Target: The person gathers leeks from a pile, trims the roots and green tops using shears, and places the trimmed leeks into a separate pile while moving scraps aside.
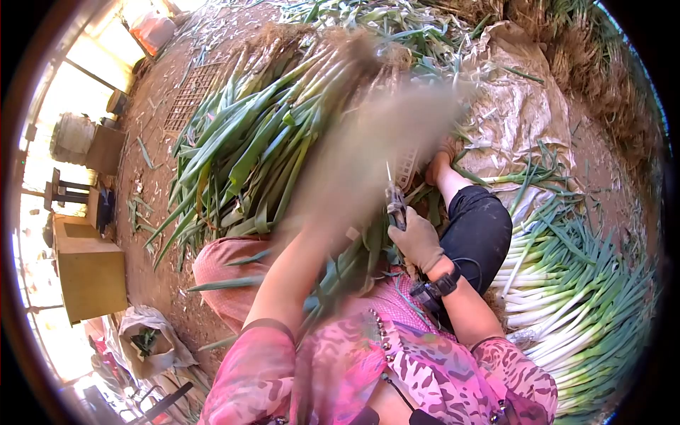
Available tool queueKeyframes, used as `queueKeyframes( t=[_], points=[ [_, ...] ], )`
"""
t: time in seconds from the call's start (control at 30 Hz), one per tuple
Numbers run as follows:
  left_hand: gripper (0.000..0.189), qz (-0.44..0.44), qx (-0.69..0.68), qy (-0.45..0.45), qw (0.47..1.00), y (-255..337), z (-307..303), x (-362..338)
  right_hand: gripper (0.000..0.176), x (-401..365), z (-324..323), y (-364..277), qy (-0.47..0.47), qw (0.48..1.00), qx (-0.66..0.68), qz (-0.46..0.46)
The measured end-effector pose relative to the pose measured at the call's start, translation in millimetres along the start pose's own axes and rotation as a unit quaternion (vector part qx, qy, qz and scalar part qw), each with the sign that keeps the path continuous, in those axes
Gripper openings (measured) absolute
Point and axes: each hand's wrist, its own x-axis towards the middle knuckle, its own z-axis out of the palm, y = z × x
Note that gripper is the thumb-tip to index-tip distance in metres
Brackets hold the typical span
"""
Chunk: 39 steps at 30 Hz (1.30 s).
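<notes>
My right hand (416,242), in a pale glove, is closed round an air blow gun (397,207), dark-bodied, with its thin metal nozzle pointing up and away from me. My left arm reaches forward over my lap, and my left hand (368,156) is a pale smear of motion, so its fingers do not show. Behind that blur lies a big heap of untrimmed leeks (262,134), long green leaves toward me and roots at the far end. Loose green leaves (340,276) lie across my lap beneath the left forearm.
Cleaned white leeks (559,304) lie in rows on my right. A pale cloth sheet (524,106) spreads at the front right, with more rooted bunches (602,78) beyond. On the left stand a wooden box (88,273) and an opened sack (152,343); leaf scraps litter the dirt floor.
</notes>
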Motion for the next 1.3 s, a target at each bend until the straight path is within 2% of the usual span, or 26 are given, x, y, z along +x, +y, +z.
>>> queueKeyframes(
  t=[0.1,0.17,0.23,0.27,0.33,0.47,0.5,0.53,0.6,0.67,0.7,0.73,0.8,0.9,0.93,1.0,1.03,1.07,1.1,1.13,1.2,1.23,1.3],
  points=[
    [0.071,0.034,-0.038,-0.021,0.998,2,9,1,0.049,-19,-13,0,-0.008,1.000,-0.007,0.005],
    [0.064,0.006,-0.033,-0.069,0.997,8,17,-4,0.046,-18,-16,9,0.010,1.000,-0.011,-0.005],
    [0.061,0.034,0.041,-0.036,0.998,22,23,-23,0.042,-5,-15,17,0.055,0.998,0.008,-0.028],
    [0.054,0.027,0.100,-0.022,0.994,23,32,-25,0.043,10,-15,19,0.056,0.998,-0.011,-0.021],
    [0.050,0.040,0.125,0.003,0.991,41,29,-40,0.048,48,-17,21,0.064,0.997,-0.030,-0.005],
    [0.045,0.041,0.123,0.002,0.992,44,32,-45,0.055,117,-38,9,0.080,0.995,-0.051,0.018],
    [0.045,0.036,0.116,-0.013,0.993,42,34,-44,0.057,131,-44,12,0.060,0.997,-0.009,0.052],
    [0.042,0.064,0.037,0.005,0.997,26,44,-42,0.056,140,-46,19,0.062,0.996,0.015,0.055],
    [0.040,0.016,-0.151,-0.043,0.987,-2,58,-36,0.053,138,-44,27,0.050,0.996,0.062,0.036],
    [0.038,-0.027,-0.322,-0.086,0.942,-11,55,-34,0.050,95,-44,29,0.024,0.994,0.104,-0.004],
    [0.037,-0.119,-0.389,-0.156,0.900,-7,39,-36,0.046,59,-52,13,0.000,0.989,0.132,-0.061],
    [0.037,-0.051,-0.466,-0.151,0.871,-24,45,-27,0.042,39,-33,34,0.017,0.990,0.047,-0.133],
    [0.035,-0.147,-0.678,-0.220,0.686,-38,41,-24,0.044,-8,-33,26,-0.033,0.993,0.044,-0.105],
    [0.036,-0.151,-0.637,-0.230,0.720,-38,47,-27,0.046,-16,-42,28,-0.013,0.992,0.091,-0.082],
    [0.035,-0.134,-0.638,-0.262,0.711,-41,56,-27,0.045,-9,-45,26,-0.008,0.994,0.070,-0.077],
    [0.036,-0.067,-0.564,-0.230,0.790,-42,77,-26,0.042,17,-52,22,-0.003,0.995,0.046,-0.093],
    [0.037,-0.100,-0.585,-0.244,0.767,-23,69,-36,0.041,36,-53,23,0.005,0.996,0.019,-0.088],
    [0.037,-0.124,-0.585,-0.231,0.768,-12,66,-41,0.040,59,-51,24,0.012,0.996,-0.008,-0.084],
    [0.043,-0.114,-0.588,-0.218,0.771,-9,73,-46,0.040,85,-48,28,0.019,0.996,-0.035,-0.079],
    [0.045,-0.111,-0.604,-0.233,0.754,-9,79,-49,0.039,122,-39,46,0.025,0.986,-0.113,-0.123],
    [0.048,-0.095,-0.627,-0.248,0.733,-17,97,-49,0.043,172,-46,44,0.035,0.982,-0.139,-0.126],
    [0.046,-0.095,-0.622,-0.246,0.737,-16,96,-51,0.049,188,-55,30,0.039,0.992,-0.089,-0.086],
    [0.042,-0.098,-0.613,-0.245,0.745,-9,88,-56,0.050,248,-47,44,0.009,0.998,-0.035,-0.056]
  ],
)
